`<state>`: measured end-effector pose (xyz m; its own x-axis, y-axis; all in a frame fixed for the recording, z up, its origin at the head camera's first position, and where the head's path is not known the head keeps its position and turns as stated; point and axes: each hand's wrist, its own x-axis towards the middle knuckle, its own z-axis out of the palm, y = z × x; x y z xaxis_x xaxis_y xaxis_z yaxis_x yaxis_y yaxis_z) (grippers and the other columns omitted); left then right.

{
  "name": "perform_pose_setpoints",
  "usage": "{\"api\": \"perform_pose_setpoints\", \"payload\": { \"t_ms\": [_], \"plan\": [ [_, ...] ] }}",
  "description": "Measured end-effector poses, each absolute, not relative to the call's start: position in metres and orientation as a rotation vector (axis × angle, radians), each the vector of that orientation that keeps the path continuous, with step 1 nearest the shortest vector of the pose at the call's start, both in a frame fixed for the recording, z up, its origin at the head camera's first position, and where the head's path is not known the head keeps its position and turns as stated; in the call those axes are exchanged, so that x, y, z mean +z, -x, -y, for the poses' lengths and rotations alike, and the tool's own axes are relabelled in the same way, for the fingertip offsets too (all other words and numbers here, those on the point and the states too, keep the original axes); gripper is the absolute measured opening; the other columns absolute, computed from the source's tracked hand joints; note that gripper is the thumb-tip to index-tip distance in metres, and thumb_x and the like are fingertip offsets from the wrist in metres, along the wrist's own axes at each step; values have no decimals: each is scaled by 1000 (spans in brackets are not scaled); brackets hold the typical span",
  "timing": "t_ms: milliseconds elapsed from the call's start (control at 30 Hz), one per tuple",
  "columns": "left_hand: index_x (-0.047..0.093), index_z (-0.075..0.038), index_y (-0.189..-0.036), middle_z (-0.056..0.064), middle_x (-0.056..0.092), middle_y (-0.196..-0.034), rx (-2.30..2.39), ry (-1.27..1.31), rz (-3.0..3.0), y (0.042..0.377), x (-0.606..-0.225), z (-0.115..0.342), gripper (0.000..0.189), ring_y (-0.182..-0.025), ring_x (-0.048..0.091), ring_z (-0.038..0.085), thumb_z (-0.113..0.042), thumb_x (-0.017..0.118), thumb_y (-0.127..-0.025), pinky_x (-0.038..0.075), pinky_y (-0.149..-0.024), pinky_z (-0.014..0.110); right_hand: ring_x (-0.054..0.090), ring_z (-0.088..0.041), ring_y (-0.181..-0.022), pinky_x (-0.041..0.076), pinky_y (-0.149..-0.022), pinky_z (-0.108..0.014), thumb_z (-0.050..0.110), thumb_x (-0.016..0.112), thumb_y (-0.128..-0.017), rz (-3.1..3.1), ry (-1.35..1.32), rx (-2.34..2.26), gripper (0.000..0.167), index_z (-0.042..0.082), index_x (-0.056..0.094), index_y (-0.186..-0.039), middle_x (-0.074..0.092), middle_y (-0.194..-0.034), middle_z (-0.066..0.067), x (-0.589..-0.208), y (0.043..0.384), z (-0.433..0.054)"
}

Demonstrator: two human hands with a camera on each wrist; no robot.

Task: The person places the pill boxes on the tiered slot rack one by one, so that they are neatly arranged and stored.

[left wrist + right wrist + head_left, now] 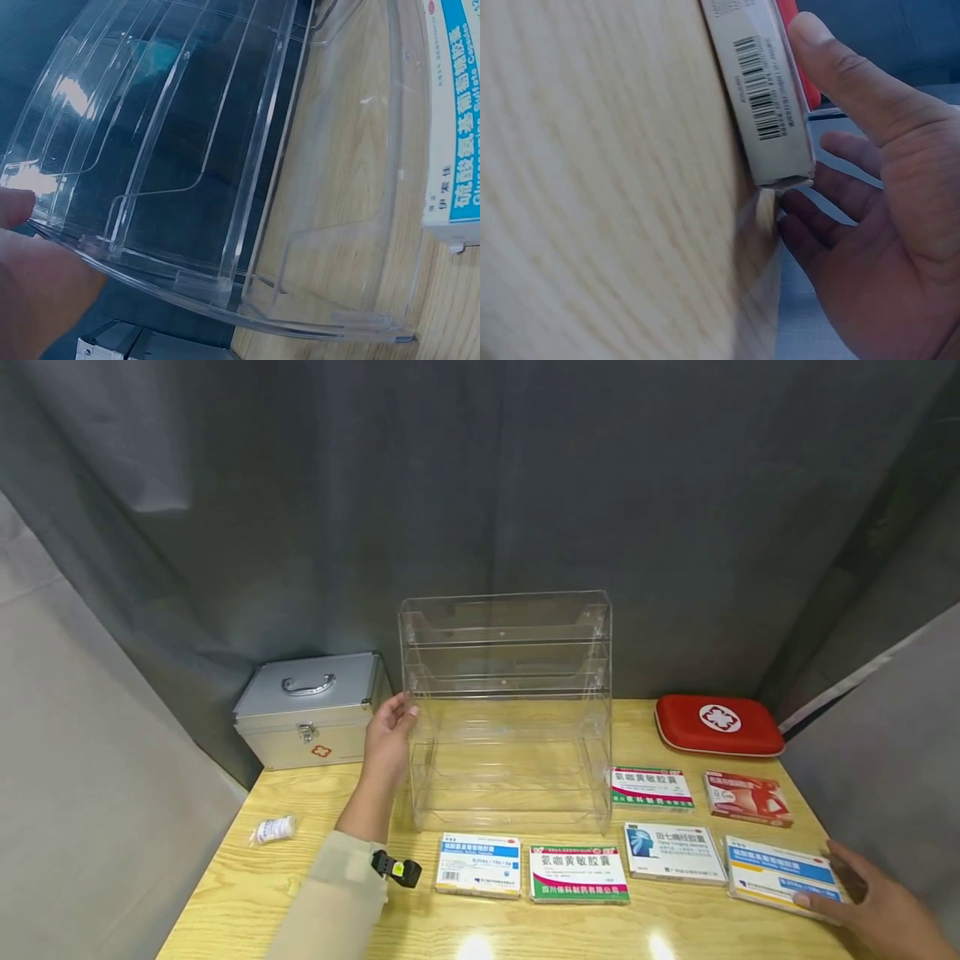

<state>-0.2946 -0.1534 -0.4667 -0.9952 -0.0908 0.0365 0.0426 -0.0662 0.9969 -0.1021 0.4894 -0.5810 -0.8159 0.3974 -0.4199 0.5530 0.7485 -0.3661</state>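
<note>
My left hand holds the left side edge of a clear plastic tiered rack, its thumb in front. The left wrist view shows that hand at the edge of the rack. At the table's right, my right hand spans the end of a blue and white medicine box, thumb on the near edge and a finger at the far corner. In the right wrist view the thumb of the right hand overlaps the box, whose barcode side shows; the other fingers are partly hidden behind it.
More medicine boxes lie before and right of the rack: blue-white, green-white, white, another green-white and red. Behind are a silver case and a red case. A small white roll lies left.
</note>
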Motion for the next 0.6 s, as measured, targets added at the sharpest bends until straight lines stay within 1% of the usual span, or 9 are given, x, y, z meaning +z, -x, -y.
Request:
{"api": "perform_pose_setpoints", "payload": {
  "t_ms": [67, 133, 233, 367, 467, 533, 600],
  "plan": [
    [45, -5, -161, 15, 48, -166, -2238, -44, 2067, 294, -467, 152, 51, -157, 43, 32, -18, 58, -114, 33, -135, 46, 44, -64, -130, 41, -110, -84, 85, 85, -69, -2621, -705, -713, 157, -16, 12, -163, 31, -155, -50, -581, 103, -492],
    [44, -4, -161, 15, 47, -167, -2242, -39, 2063, 293, -467, 152, 51, -159, 41, 32, -18, 57, -115, 32, -136, 47, 47, -61, -125, 42, -109, -84, 86, 86, -66, -2596, -685, -743, 160, -15, 10, -164, 32, -154, -50, -582, 103, -495],
    [43, -4, -161, 15, 46, -167, -2245, -35, 2063, 293, -468, 152, 51, -159, 40, 32, -18, 57, -115, 31, -136, 46, 51, -57, -118, 45, -106, -83, 85, 87, -67, -2570, -619, -759, 160, -16, 9, -163, 35, -151, -51, -582, 103, -500],
    [42, -2, -161, 16, 45, -167, -2249, -27, 2056, 293, -469, 152, 51, -159, 40, 33, -16, 57, -114, 31, -136, 47, 54, -52, -113, 47, -102, -82, 84, 86, -69, -2548, -557, -756, 152, -17, 17, -160, 40, -144, -51, -580, 104, -506],
    [43, -2, -161, 16, 45, -167, -2243, -22, 2057, 293, -469, 152, 50, -159, 40, 33, -15, 57, -114, 32, -136, 47, 57, -48, -111, 49, -101, -79, 80, 89, -69, -2531, -563, -788, 148, -17, 22, -159, 47, -140, -48, -579, 104, -507],
    [43, -3, -160, 14, 46, -167, -2235, -25, 2067, 293, -469, 153, 50, -159, 40, 31, -16, 57, -114, 32, -136, 47, 60, -44, -108, 51, -100, -78, 79, 90, -68, -2525, -567, -792, 152, -17, 18, -161, 50, -140, -47, -577, 104, -506],
    [43, -4, -161, 14, 46, -167, -2228, -17, 2076, 294, -469, 153, 50, -160, 39, 31, -17, 57, -114, 31, -136, 47, 63, -40, -103, 56, -95, -72, 78, 91, -68, -2519, -552, -811, 156, -16, 10, -163, 53, -137, -46, -576, 104, -504]
  ]
}}
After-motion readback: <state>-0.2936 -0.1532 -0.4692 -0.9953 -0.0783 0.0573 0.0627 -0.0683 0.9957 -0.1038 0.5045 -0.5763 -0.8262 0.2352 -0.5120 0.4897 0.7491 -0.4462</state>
